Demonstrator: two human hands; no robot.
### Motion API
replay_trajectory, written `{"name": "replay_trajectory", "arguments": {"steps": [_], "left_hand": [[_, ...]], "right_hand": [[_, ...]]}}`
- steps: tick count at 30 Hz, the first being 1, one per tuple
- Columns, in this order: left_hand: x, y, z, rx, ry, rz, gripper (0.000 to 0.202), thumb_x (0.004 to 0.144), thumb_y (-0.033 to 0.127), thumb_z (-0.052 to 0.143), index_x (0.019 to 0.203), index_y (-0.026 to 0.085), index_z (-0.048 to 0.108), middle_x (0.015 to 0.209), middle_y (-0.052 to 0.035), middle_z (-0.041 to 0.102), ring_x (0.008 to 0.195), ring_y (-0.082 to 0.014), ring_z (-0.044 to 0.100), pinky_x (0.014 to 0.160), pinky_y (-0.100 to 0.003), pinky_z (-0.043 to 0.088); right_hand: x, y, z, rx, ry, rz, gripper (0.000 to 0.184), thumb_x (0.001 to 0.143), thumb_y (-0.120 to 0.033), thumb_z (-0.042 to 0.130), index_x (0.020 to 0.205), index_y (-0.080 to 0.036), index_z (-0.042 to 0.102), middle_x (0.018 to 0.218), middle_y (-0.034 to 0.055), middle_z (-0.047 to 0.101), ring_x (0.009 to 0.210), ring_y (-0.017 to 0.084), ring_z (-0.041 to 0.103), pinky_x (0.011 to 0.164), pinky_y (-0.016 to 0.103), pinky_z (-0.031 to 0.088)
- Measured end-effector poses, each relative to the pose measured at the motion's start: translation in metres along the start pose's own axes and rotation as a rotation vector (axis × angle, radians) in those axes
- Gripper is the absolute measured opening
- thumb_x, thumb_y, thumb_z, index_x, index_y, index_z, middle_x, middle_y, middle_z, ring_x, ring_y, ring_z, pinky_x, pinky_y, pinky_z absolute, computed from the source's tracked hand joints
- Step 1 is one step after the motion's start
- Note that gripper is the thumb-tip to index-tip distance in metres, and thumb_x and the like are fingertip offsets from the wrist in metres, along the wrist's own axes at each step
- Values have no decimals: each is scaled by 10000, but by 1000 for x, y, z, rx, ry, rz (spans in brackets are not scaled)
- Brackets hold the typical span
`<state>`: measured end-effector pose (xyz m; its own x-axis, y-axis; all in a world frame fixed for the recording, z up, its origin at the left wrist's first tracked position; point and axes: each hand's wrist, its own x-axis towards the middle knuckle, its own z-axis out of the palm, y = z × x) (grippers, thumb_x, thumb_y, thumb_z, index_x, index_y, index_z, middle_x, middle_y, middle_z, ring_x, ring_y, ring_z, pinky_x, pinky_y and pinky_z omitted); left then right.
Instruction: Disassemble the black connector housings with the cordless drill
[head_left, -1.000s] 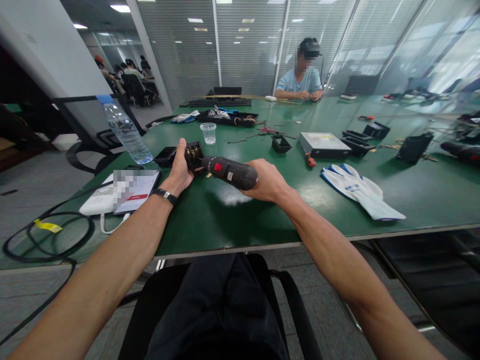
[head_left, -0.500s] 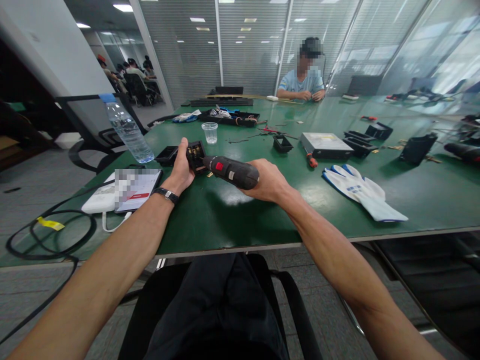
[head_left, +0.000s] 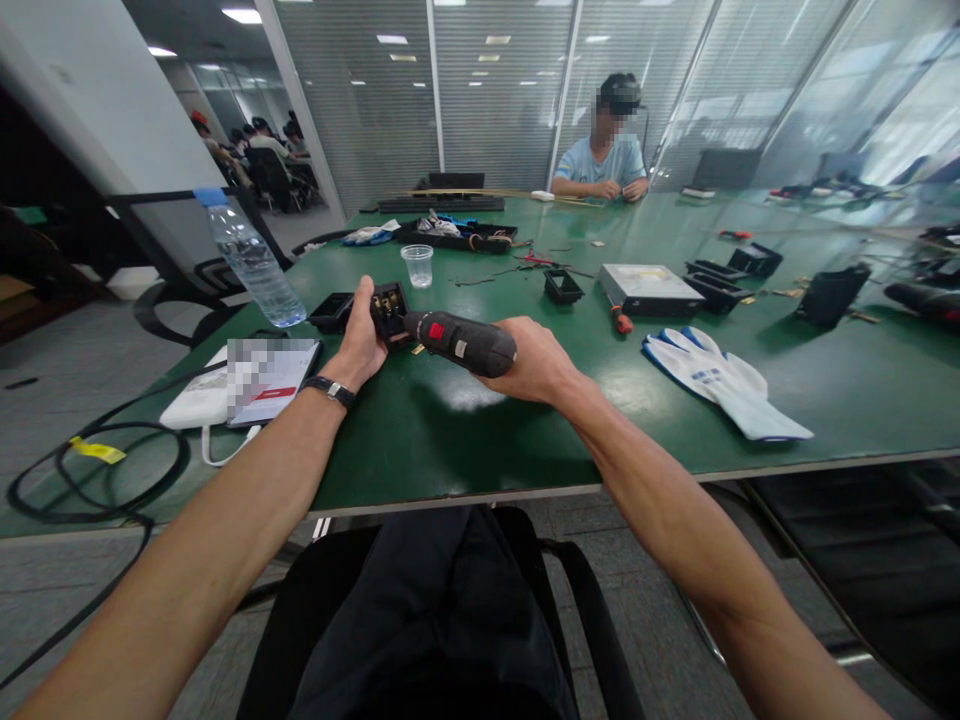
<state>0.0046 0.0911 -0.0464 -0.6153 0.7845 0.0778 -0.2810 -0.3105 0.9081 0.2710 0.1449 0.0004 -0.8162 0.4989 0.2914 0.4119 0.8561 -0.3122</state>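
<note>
Hardly anything has moved in the last half second: only the view shifts slightly, and both hands keep their places. The right hand [head_left: 529, 360] is closed around the driver [head_left: 480, 347], its fingers mostly hidden; the driver points left, nose at the box [head_left: 399, 325], though whether the tip touches a screw cannot be told. The left hand [head_left: 364, 335] grips the box's left side, thumb up, holding it above the bench [head_left: 465, 450] with brass parts [head_left: 388, 301] showing inside. Just left sits a black tray [head_left: 328, 313]; beyond the box, a cup [head_left: 417, 266]. Farther out are a bottle [head_left: 259, 265] at left, a glove [head_left: 709, 375] and metal case [head_left: 651, 285] at right, and a seated person [head_left: 600, 165] across.
</note>
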Motion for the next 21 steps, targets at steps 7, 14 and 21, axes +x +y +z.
{"name": "replay_trajectory", "arguments": {"steps": [7,14,21], "left_hand": [[2,-1,-2,-4,0,12,591,891,721,466,1027,173,642,825,-88,712,839,-243,719,716,-355,605],[1,-1,-2,-5,5,9,577,889,716,474,1022,181,646,849,-91,720,853,-245,720,729,-361,606],[2,-1,-3,-31,-20,-24,610,894,732,447,1050,179,651,830,-93,724,820,-247,722,694,-347,604]], "right_hand": [[0,0,0,-3,1,1,176,754,-381,686,825,-222,711,784,69,723,723,224,689,572,282,377],[0,2,1,15,26,8,202,759,-423,666,772,-222,686,749,65,712,693,224,687,547,281,367],[0,0,1,-1,28,-1,179,740,-393,677,801,-227,704,755,62,718,678,217,676,536,278,345]]}}
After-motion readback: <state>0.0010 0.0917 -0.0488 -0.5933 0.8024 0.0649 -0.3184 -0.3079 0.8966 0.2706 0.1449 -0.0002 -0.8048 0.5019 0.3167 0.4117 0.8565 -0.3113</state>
